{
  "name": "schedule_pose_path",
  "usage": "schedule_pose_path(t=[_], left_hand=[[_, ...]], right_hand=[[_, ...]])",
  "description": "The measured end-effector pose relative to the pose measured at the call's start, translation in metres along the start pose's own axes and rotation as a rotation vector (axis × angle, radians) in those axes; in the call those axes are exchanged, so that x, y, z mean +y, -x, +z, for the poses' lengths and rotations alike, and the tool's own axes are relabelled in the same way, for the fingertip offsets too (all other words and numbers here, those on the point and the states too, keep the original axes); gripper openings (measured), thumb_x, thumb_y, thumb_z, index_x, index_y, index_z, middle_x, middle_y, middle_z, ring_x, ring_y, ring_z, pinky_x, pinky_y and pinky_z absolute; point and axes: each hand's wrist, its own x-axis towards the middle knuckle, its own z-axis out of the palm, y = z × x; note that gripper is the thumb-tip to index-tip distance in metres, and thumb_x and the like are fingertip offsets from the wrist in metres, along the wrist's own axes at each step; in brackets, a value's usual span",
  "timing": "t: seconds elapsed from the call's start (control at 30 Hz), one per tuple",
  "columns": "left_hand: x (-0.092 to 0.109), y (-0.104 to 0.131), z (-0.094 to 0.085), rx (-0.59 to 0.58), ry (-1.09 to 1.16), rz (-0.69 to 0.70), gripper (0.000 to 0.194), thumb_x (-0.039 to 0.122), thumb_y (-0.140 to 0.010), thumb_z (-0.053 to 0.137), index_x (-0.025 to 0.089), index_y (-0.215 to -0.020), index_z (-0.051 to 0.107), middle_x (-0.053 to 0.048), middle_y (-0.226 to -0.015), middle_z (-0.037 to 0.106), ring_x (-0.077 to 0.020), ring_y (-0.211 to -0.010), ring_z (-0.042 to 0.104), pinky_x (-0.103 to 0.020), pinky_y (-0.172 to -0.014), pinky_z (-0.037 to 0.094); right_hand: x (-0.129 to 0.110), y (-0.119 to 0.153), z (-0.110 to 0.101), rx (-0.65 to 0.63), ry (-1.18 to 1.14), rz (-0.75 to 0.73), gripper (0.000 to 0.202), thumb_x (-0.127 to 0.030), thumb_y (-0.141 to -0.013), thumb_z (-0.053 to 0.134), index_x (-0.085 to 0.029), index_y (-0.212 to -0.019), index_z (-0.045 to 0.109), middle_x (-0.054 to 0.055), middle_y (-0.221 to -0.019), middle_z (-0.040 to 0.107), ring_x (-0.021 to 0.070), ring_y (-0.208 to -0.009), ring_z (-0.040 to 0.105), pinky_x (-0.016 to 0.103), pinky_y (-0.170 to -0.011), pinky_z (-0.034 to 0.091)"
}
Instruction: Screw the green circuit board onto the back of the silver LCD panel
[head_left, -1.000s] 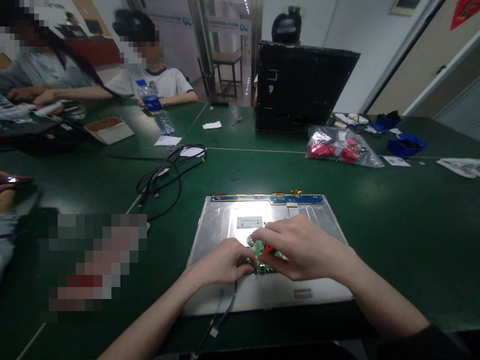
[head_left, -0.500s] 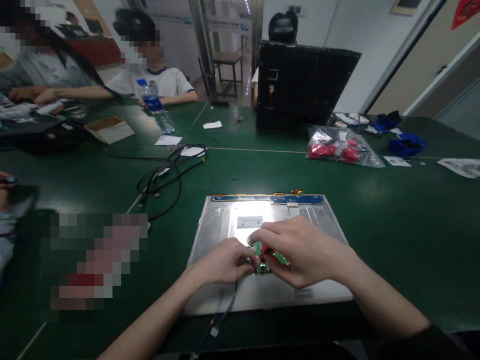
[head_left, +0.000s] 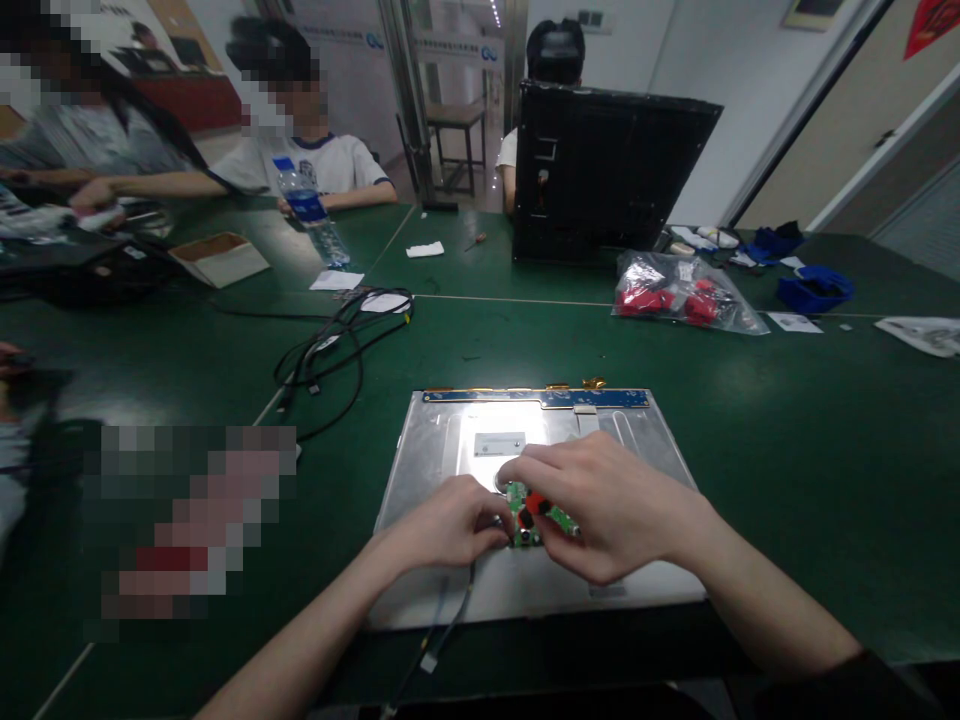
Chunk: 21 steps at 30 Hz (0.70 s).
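A flat silver display panel (head_left: 427, 450) lies on the table in front of me, with a blue circuit strip (head_left: 487, 397) along its far edge. On the panel sits a small green circuit board (head_left: 562, 517), partly covered by my hands. My right hand (head_left: 607, 500) is closed around a red-and-black screwdriver (head_left: 537, 502) over the board; its tip is hidden. At the board's left edge, the bent fingers of my left hand (head_left: 454, 525) pinch the board's side. A thin dark cable (head_left: 459, 610) runs from beneath that hand toward me.
Coiled black cables (head_left: 330, 350) lie to the left, near a water bottle (head_left: 307, 205). A large black screen (head_left: 611, 175) stands across the table, with a plastic bag (head_left: 682, 295) of red items before it. Blue items (head_left: 814, 288) lie farther right. Several people sit around the table.
The screwdriver's red-and-black handle has turned slightly in my right hand, while both hands stay in place. Behind the black screen, a person has shifted a little left.
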Motion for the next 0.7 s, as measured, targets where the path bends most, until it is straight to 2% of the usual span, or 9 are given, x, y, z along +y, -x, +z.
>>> schedule_pose_path(t=[0.1,0.23,0.33,0.5,0.6,0.7], left_hand=[[0.0012,0.0001,-0.0003,0.005,-0.002,-0.005,0.016,0.014,-0.08,0.06,0.017,-0.086,0.074,-0.001,-0.068,0.067,-0.0154,-0.062,0.058,-0.024,-0.061,0.039],[0.0024,-0.0004,-0.0011,0.015,0.019,0.011,0.015,0.014,-0.079,0.061,0.017,-0.084,0.075,0.001,-0.063,0.066,-0.0125,-0.055,0.052,-0.023,-0.058,0.037],[0.0017,-0.0008,-0.0007,0.018,0.008,0.018,0.016,0.012,-0.078,0.061,0.017,-0.084,0.075,0.002,-0.061,0.064,-0.0111,-0.051,0.049,-0.022,-0.056,0.036],[0.0005,-0.0007,0.0005,0.015,-0.011,0.003,0.018,0.011,-0.078,0.06,0.017,-0.085,0.075,0.0,-0.064,0.066,-0.0127,-0.056,0.053,-0.023,-0.057,0.037],[0.0009,-0.0007,0.0004,0.007,0.002,0.006,0.02,0.01,-0.078,0.06,0.018,-0.088,0.075,-0.001,-0.073,0.07,-0.0153,-0.065,0.059,-0.023,-0.062,0.04],[0.0019,-0.0007,-0.0004,0.004,0.003,-0.008,0.018,0.011,-0.078,0.06,0.018,-0.086,0.075,-0.001,-0.072,0.069,-0.0152,-0.065,0.059,-0.023,-0.061,0.039]], right_hand=[[-0.0009,-0.0001,0.0,-0.004,-0.004,0.006,0.023,-0.023,-0.082,0.049,-0.015,-0.103,0.052,0.003,-0.084,0.062,0.0133,-0.062,0.045,0.028,-0.052,0.025],[0.0005,0.0001,0.002,0.006,0.03,0.037,0.025,-0.027,-0.09,0.047,-0.015,-0.112,0.052,0.003,-0.085,0.065,0.0141,-0.064,0.05,0.028,-0.053,0.024],[0.0022,0.0002,0.0033,0.002,0.073,0.046,0.024,-0.032,-0.093,0.046,-0.016,-0.109,0.053,0.002,-0.081,0.065,0.0139,-0.062,0.05,0.028,-0.053,0.022],[0.001,0.0011,0.0017,-0.009,0.033,0.006,0.02,-0.029,-0.087,0.05,-0.017,-0.102,0.053,0.001,-0.083,0.062,0.0133,-0.064,0.048,0.028,-0.053,0.024],[-0.0008,0.0015,0.0004,-0.002,0.003,0.002,0.021,-0.024,-0.083,0.05,-0.016,-0.102,0.054,0.002,-0.084,0.062,0.0133,-0.064,0.047,0.028,-0.053,0.025],[-0.0009,0.0016,0.0008,-0.006,0.014,0.005,0.024,-0.023,-0.084,0.049,-0.016,-0.105,0.054,0.002,-0.084,0.062,0.0138,-0.064,0.048,0.028,-0.053,0.025]])
